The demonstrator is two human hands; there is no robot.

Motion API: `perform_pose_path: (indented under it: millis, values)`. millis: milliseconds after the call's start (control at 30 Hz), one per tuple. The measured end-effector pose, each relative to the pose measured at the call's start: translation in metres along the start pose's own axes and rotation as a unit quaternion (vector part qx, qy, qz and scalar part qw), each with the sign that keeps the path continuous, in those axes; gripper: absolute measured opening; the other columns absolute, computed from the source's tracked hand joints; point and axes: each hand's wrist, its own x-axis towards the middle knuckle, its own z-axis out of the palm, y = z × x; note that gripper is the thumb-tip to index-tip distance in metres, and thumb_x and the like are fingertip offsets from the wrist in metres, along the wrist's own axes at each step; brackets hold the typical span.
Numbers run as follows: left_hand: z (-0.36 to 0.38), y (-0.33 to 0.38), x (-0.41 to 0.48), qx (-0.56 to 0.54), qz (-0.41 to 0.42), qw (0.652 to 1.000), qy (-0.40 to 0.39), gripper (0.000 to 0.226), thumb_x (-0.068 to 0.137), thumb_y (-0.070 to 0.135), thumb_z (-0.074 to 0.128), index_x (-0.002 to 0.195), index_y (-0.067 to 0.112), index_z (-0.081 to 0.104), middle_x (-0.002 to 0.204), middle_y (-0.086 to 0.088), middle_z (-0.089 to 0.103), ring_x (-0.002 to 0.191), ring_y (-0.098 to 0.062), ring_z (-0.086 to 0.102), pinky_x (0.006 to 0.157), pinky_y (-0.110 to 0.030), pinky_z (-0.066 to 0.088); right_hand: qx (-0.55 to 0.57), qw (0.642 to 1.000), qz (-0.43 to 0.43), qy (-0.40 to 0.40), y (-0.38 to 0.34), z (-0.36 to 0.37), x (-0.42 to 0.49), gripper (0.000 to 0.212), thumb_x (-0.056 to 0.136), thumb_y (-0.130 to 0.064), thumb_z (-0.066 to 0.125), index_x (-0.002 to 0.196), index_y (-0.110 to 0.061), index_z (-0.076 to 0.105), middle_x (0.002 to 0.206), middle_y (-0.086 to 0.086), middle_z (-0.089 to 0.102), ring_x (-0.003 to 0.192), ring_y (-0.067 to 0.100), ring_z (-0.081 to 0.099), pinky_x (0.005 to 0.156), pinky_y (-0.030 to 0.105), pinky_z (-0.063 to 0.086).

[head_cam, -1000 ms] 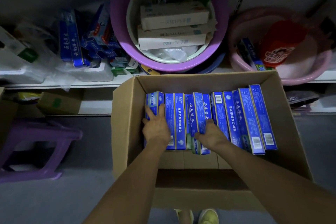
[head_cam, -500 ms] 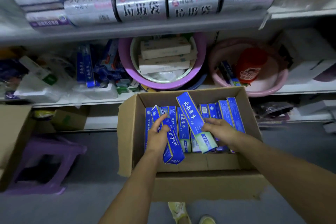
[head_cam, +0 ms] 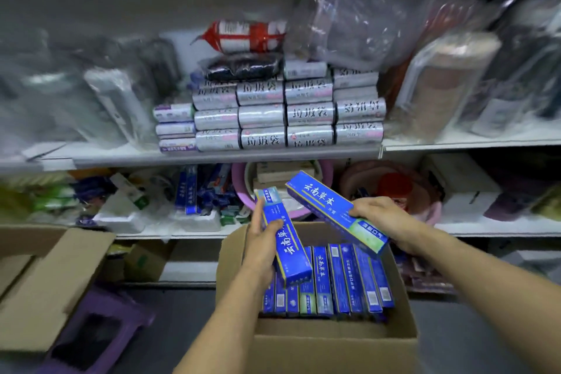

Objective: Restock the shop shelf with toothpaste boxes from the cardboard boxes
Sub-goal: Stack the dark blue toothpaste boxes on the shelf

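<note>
Since one toothpaste box (head_cam: 283,240) is gripped in the left hand (head_cam: 261,249) and a second toothpaste box (head_cam: 331,209) in the right hand (head_cam: 376,215), fingers curled round each, above the cardboard box (head_cam: 334,343), lift-out looks done; next, room has to be found on the lower shelf (head_cam: 485,229).

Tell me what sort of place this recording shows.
Most likely a small general shop: white shelves crowded with stacked packaged rolls and plastic basins, plus an open cardboard box of blue toothpaste boxes.
</note>
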Motion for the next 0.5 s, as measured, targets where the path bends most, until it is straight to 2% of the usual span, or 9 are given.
perform_pose_path:
  millis: [67, 133, 200, 300, 400, 500]
  values:
    - [0.010, 0.016, -0.006, 0.000, 0.002, 1.000, -0.011, 0.044, 0.097, 0.003, 0.048, 0.130, 0.031, 0.058, 0.107, -0.012, 0.069, 0.074, -0.023, 0.061, 0.084, -0.047, 0.054, -0.004, 0.999, -0.039, -0.018, -0.021, -0.007, -0.010, 0.006, 0.083, -0.012, 0.068, 0.088, -0.014, 0.071, 0.071, 0.001, 0.069, 0.059, 0.010, 0.060, 0.058, 0.022, 0.046]
    - [0.020, 0.031, -0.013, -0.010, 0.012, 1.000, -0.012, 0.032, 0.097, 0.013, 0.055, 0.125, 0.027, 0.060, 0.098, -0.007, 0.069, 0.068, -0.016, 0.061, 0.070, -0.035, 0.055, -0.002, 0.997, -0.069, -0.041, -0.040, -0.012, -0.020, 0.024, 0.076, -0.018, 0.078, 0.097, -0.013, 0.067, 0.080, 0.005, 0.072, 0.065, 0.012, 0.062, 0.063, 0.025, 0.048]
    - [0.029, 0.046, -0.022, -0.019, 0.025, 0.999, -0.017, 0.035, 0.087, 0.029, 0.068, 0.121, 0.027, 0.060, 0.099, -0.001, 0.070, 0.075, -0.014, 0.066, 0.071, -0.033, 0.056, -0.029, 0.993, -0.097, -0.057, -0.059, -0.017, -0.029, 0.049, 0.061, -0.031, 0.086, 0.101, -0.013, 0.063, 0.087, 0.006, 0.072, 0.071, 0.011, 0.063, 0.066, 0.024, 0.048]
    - [0.041, 0.066, -0.033, -0.025, 0.047, 0.998, -0.036, 0.055, 0.066, 0.039, 0.078, 0.115, 0.018, 0.063, 0.111, -0.009, 0.071, 0.090, -0.022, 0.068, 0.074, -0.035, 0.057, -0.090, 0.985, -0.131, -0.067, -0.084, -0.020, -0.040, 0.073, 0.042, -0.044, 0.086, 0.101, -0.013, 0.058, 0.085, 0.003, 0.071, 0.069, 0.010, 0.061, 0.066, 0.027, 0.048]
    - [0.047, 0.086, -0.040, -0.063, 0.065, 0.995, -0.050, 0.054, 0.065, 0.033, 0.078, 0.111, 0.010, 0.063, 0.108, -0.013, 0.071, 0.082, -0.023, 0.069, 0.061, -0.031, 0.056, -0.151, 0.972, -0.164, -0.068, -0.107, -0.023, -0.048, 0.075, 0.041, -0.046, 0.085, 0.100, -0.013, 0.054, 0.083, -0.001, 0.070, 0.066, 0.008, 0.060, 0.063, 0.027, 0.046]
    - [0.050, 0.109, -0.045, -0.070, 0.091, 0.992, -0.049, 0.039, 0.069, 0.029, 0.079, 0.100, 0.012, 0.061, 0.097, -0.012, 0.069, 0.071, -0.019, 0.067, 0.058, -0.029, 0.054, -0.223, 0.947, -0.228, -0.038, -0.132, -0.027, -0.054, 0.064, 0.047, -0.046, 0.082, 0.095, -0.013, 0.055, 0.084, 0.000, 0.066, 0.067, 0.008, 0.054, 0.065, 0.031, 0.045]
